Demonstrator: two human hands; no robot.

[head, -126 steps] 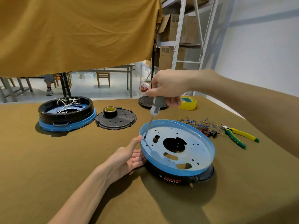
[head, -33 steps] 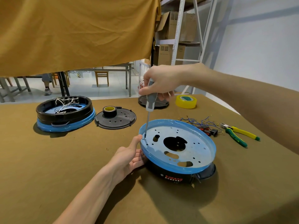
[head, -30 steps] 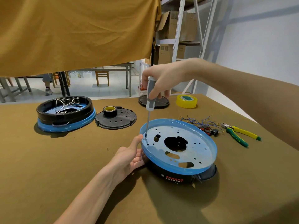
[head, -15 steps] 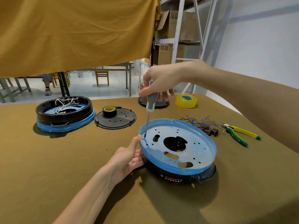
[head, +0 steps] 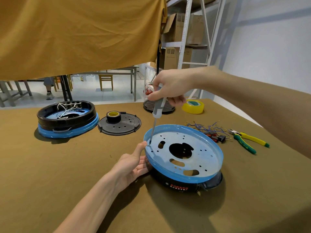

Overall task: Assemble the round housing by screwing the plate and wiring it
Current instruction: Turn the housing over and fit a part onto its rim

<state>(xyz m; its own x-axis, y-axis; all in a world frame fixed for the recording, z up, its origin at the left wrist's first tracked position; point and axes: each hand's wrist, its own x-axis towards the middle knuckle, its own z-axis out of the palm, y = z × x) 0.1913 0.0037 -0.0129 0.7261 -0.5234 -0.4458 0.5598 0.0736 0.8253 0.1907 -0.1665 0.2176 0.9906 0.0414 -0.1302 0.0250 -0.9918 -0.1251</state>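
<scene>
Screwdriver (head: 159,107) gripped upright in right hand (head: 171,86), fingers curled round the grey handle, tip seated in a hole near the 9 o'clock edge of the metal plate (head: 200,148). Compared with half a second ago and a second ago: finger positions round the handle differ from frame to frame while the tip stays in the same hole. Read as repeated twisting, so a screw being driven home at that spot; screw head itself too small to make out.

Left hand (head: 133,165) still flat against the 9 o'clock side of the round housing (head: 178,184), fingers straight, thumb up along the blue rim, gripping nothing, bracing only. Housing unmoved on the desk (head: 67,174), right of centre, plate lying inside its blue-filmed rim.

Meaning for the task: plate fastening under way, apparently at one hole only; other small holes round the plate look open. Wiring not begun here: loose wires (head: 203,127) and pliers (head: 247,141) untouched at 2 o'clock of the housing. Second housing (head: 67,118) with white wires at 10 o'clock, well apart.
</scene>
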